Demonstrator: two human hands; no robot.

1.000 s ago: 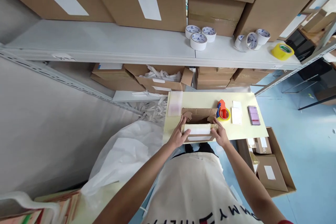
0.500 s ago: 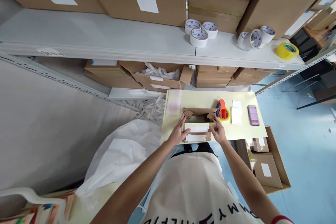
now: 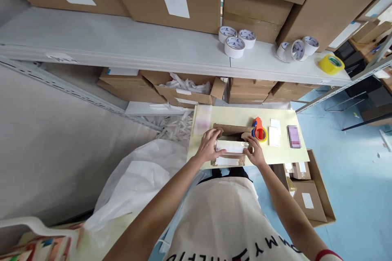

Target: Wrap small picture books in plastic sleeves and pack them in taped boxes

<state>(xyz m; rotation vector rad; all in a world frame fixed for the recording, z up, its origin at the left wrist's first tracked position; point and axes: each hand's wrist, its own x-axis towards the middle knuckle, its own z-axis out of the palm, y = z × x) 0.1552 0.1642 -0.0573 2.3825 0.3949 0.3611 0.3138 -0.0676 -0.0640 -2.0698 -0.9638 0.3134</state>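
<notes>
A small brown cardboard box (image 3: 235, 129) stands on the pale yellow table, its top open and its back flap raised. On its near side are two white strips, an upper one (image 3: 229, 147) and a lower one (image 3: 227, 161); I cannot tell if the lower one belongs to a second box. My left hand (image 3: 210, 146) grips the left end, fingers over the top corner and thumb on the front. At the right end my right hand (image 3: 255, 151) holds it the same way. The inside is dark. An orange and blue tape dispenser (image 3: 259, 129) lies just beyond my right hand.
White cards (image 3: 274, 135) and a purple phone-like item (image 3: 294, 136) lie on the table's right side. A larger carton (image 3: 321, 189) holding boxes stands lower right. Tape rolls (image 3: 234, 47) sit on the shelf (image 3: 137, 40) ahead. White plastic sheeting (image 3: 134, 179) bulges at left.
My left hand has moved up and inward over the box's left corner, covering the small left flap. My right hand stays at the right end. The view has shifted slightly.
</notes>
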